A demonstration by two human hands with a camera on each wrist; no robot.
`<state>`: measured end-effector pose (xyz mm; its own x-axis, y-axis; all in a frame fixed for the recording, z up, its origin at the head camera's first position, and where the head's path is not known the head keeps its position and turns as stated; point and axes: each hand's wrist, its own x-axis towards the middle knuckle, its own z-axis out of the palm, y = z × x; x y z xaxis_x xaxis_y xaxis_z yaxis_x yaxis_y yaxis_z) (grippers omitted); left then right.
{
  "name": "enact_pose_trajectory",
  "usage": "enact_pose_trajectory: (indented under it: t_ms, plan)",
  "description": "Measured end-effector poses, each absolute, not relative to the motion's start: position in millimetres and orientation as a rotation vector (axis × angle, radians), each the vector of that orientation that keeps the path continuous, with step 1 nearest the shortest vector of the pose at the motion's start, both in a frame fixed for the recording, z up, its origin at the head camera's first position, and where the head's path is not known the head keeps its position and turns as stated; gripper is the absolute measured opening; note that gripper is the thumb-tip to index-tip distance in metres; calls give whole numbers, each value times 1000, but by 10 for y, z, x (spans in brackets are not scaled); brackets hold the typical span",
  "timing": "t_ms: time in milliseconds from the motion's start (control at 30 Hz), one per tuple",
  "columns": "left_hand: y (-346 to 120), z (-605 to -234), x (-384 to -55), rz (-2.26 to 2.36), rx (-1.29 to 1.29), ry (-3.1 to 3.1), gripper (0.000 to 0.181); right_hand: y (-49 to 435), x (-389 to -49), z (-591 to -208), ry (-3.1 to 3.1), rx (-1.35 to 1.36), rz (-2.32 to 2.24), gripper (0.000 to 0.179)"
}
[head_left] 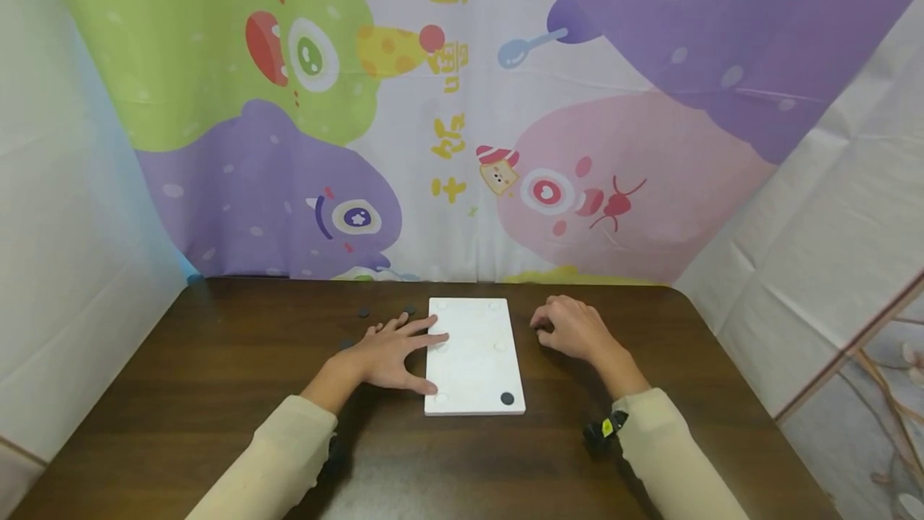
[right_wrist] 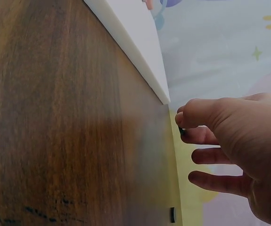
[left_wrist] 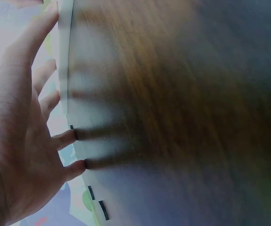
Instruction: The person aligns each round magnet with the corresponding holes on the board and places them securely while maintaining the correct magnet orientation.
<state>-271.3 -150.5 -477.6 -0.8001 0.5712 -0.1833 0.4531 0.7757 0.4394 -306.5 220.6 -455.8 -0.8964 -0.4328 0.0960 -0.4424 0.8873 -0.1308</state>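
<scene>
A white rectangular board (head_left: 472, 363) with shallow round recesses lies on the table, and a black disc (head_left: 508, 398) sits in its near right corner. My left hand (head_left: 393, 355) is spread at the board's left side, with thumb and two fingers resting on its edge; its other fingers reach down to the table in the left wrist view. To the right of the board, my right hand (head_left: 573, 327) pinches a small dark disc (right_wrist: 181, 130) between thumb and fingertip. This disc is mostly hidden by the fingers, close to the board's far corner in the right wrist view.
Small dark discs lie left of the board, one at the back (head_left: 364, 313) and another near the board's far left corner (head_left: 410, 310). The right wrist view shows another dark disc (right_wrist: 173, 214) on the brown table (head_left: 216, 392). A printed cartoon curtain (head_left: 462, 247) hangs behind.
</scene>
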Motion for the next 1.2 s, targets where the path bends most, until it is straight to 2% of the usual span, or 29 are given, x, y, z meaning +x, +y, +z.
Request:
enact_pose_trajectory:
  t_ms: [1200]
  plan:
    - [-1505,-4801,-2729,522,785,2670,96,2069,-2968,-4579,-2906,785,259,13]
